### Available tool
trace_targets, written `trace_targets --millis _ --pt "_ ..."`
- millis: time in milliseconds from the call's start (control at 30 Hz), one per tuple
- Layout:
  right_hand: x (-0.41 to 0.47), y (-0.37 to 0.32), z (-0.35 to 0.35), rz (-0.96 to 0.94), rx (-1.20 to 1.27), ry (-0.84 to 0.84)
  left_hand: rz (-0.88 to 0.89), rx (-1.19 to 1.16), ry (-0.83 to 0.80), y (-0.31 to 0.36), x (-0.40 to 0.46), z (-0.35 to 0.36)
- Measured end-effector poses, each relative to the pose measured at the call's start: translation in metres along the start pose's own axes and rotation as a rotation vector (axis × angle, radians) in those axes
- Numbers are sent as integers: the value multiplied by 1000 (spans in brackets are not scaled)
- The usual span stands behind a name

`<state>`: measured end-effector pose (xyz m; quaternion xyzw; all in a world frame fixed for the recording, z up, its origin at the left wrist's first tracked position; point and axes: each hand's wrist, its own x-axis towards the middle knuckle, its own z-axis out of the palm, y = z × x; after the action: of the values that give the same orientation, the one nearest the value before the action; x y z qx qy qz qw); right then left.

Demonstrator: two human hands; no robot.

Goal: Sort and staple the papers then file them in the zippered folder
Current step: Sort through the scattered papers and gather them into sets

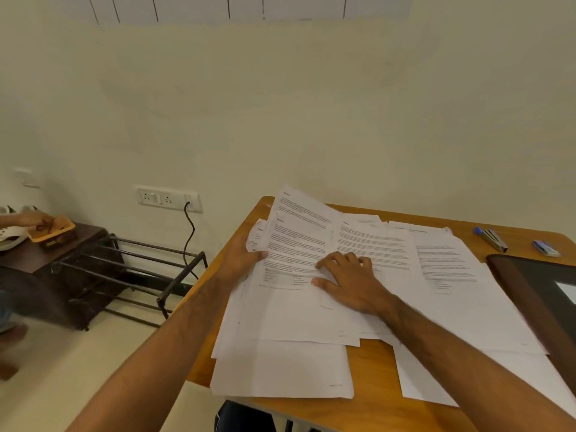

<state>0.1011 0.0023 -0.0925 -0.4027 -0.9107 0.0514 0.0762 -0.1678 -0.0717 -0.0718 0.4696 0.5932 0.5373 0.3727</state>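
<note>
On the wooden desk (367,366): loose printed papers (293,310) spread in overlapping piles, left hand (240,260) pinching the lifted left edge of a sheet between thumb and fingers, right hand (352,280) lying on the pile with fingers loosely bent, holding nothing. Step judged: sorting, stapling not begun; next move calls for squaring a matched set, then reaching right for the stapler (494,239) lying well apart, beside the open dark zippered folder (530,291). Room: cream wall, socket plate (168,198) with cable, metal rack (131,263), low dark cabinet.
</note>
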Motion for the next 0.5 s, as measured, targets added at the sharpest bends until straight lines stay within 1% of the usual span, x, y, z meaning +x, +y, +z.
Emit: trace_targets --millis 133,300,367,433,500 --pt "5 -2 -6 126 -42 95 -15 -101 10 6 -2 -3" --pt "15 -2 -13 366 -65 -1 -27 -152 39 7 -8 -7" --pt "18 -2 -19 422 -48 1 -25 -173 52 9 -11 -6" --pt "23 -1 -23 483 104 13 -21 -181 64 9 -13 -4" --pt "28 3 -22 537 392 33 -26 -187 78 10 -14 -2"
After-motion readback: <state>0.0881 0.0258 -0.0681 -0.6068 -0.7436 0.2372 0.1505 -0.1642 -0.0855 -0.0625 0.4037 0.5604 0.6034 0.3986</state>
